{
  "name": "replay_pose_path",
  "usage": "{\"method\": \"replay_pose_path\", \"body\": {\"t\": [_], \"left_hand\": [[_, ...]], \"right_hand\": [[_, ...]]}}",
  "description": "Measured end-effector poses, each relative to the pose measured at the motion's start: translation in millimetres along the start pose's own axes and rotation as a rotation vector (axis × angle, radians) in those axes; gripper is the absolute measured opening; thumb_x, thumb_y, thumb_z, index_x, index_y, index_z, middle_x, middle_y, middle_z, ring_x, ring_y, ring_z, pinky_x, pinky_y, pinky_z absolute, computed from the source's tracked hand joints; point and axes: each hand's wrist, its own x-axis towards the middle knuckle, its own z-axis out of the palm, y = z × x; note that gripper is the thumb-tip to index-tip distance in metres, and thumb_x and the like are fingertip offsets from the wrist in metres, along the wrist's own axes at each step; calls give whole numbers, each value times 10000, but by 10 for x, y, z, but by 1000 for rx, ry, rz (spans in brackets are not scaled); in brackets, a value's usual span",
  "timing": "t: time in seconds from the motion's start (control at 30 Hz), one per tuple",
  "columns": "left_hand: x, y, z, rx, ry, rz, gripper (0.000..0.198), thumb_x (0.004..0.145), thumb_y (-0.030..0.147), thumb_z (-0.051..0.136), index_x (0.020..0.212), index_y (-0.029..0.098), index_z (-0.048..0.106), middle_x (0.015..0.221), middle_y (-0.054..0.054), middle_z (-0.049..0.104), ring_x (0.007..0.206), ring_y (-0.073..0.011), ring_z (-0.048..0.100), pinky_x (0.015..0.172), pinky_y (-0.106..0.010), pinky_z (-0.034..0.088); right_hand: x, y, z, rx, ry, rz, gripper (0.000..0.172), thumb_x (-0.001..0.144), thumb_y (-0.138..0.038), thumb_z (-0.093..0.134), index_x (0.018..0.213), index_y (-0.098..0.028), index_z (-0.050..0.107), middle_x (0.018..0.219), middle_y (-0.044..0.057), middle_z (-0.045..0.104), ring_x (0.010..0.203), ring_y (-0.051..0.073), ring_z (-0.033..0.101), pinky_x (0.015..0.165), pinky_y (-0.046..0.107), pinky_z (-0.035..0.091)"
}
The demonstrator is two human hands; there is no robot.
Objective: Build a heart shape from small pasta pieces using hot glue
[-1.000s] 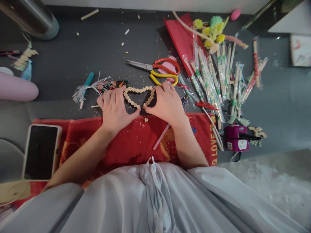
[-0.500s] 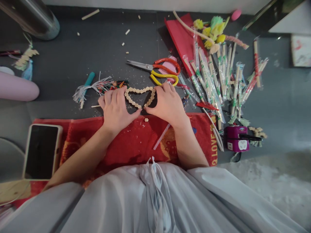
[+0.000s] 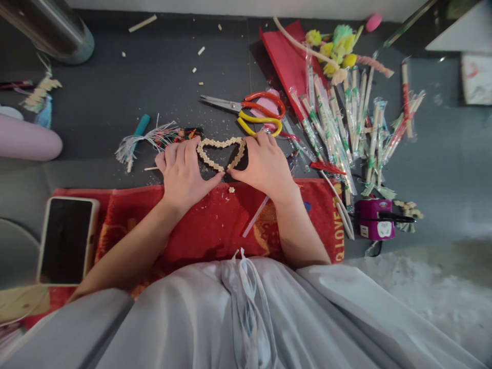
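Note:
A heart-shaped frame [image 3: 222, 143] of small pale wooden pieces lies between my two hands, its point toward me, with a narrow gap at that point. My left hand [image 3: 183, 171] is closed on its left side, thumb at the lower tip. On the opposite side my right hand [image 3: 267, 166] grips it, thumb also at the tip. A loose flower-like pale piece [image 3: 231, 189] sits just below on the red towel [image 3: 215, 225]. Scissors [image 3: 242, 110] with one red and one yellow handle lie beyond the right hand. Parts of the heart's sides are hidden by my fingers.
Several wrapped chopsticks [image 3: 330, 123] spread to the right, near a red folder [image 3: 280, 56] and yellow flowers [image 3: 338, 48]. A purple power socket [image 3: 375, 219] stands at the right. A phone [image 3: 67, 241] lies left, below a pink cylinder [image 3: 28, 137]. A glue-like teal stick [image 3: 142, 124] is near the left hand.

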Motion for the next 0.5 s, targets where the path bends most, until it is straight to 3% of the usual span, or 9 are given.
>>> {"method": "replay_pose_path", "body": {"t": [0.2, 0.5], "left_hand": [[3, 12, -9, -1, -6, -1, 779, 767, 585, 762, 1444, 286, 519, 1445, -149, 632, 1374, -456, 516, 1156, -651, 340], [-3, 14, -5, 12, 11, 3, 795, 753, 569, 779, 1453, 292, 525, 1442, -144, 640, 1363, -444, 526, 1153, -634, 354]], "right_hand": [[6, -41, -42, -18, -55, 39, 514, 813, -392, 774, 1198, -87, 626, 1270, 239, 621, 1247, 426, 580, 1079, 568, 496], [4, -38, -41, -19, -54, 36, 508, 820, -408, 773, 1203, -108, 629, 1271, 228, 628, 1241, 423, 580, 1065, 570, 503]]}}
